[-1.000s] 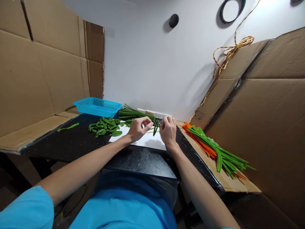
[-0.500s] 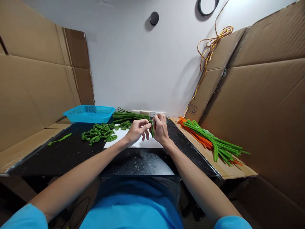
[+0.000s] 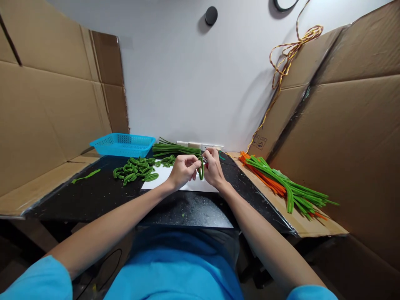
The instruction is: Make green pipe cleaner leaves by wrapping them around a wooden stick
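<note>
Over a white sheet (image 3: 162,180), my left hand (image 3: 183,170) pinches a dark green chenille stem (image 3: 201,168), bent into a narrow upright loop. My right hand (image 3: 214,168) is closed beside the loop, around a small tool with a metal tip and a bit of red (image 3: 206,164); my fingers hide most of it, so its kind is unclear. To the left lies a pile of bent green chenille loops (image 3: 136,170). Behind my hands rests a bundle of straight dark green chenille stems (image 3: 175,149).
A blue plastic basket (image 3: 125,145) stands at the back left of the black table (image 3: 187,210). On cardboard at the right lie light green stems (image 3: 290,189) and orange stems (image 3: 265,179). A flat green strip (image 3: 86,176) lies far left. Cardboard walls (image 3: 350,137) flank both sides.
The view has shifted slightly, so everything sits a little further right. Both hands stay together at the green loop, my left fingers now more curled in.
</note>
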{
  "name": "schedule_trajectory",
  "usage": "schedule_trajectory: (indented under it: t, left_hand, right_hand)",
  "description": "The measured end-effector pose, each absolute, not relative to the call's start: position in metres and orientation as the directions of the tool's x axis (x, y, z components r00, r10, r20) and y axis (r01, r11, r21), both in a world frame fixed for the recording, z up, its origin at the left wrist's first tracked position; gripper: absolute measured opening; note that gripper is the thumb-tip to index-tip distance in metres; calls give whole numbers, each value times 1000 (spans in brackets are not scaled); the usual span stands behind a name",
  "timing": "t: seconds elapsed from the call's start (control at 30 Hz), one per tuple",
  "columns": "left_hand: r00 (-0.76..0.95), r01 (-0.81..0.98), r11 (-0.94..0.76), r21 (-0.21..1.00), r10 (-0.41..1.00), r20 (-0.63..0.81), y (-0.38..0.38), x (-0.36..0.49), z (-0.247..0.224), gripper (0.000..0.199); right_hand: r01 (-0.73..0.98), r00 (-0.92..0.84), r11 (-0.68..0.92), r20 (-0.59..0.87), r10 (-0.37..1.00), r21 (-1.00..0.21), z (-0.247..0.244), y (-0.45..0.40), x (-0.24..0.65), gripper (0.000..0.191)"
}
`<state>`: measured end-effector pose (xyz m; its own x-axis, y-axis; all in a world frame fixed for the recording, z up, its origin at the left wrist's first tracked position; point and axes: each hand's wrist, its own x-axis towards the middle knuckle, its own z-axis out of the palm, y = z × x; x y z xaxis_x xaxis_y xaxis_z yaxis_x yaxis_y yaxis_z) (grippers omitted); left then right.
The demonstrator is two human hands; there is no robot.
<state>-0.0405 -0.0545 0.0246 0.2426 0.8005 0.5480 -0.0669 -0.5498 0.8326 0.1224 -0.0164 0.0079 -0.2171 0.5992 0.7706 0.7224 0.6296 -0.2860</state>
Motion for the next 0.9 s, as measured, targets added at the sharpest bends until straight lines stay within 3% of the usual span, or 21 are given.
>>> schedule_trajectory:
  t: [0.17,0.5,0.9]
  left_hand:
    - [244,-64,-573,817,785,570,-56,-39,23,29]
    - [261,-65,-569,820,783,564,-54,-41,20,29]
    - [286,-97,-597,796,749,597,-53,-40,20,28]
  right_hand:
    - [657,-219,685,789,574,-315,6,-16,121,15]
    - [710,-256,625,708,659,-325,8,-20,120,17]
    - [611,-258,718,773,579,-334,4,-14,121,20]
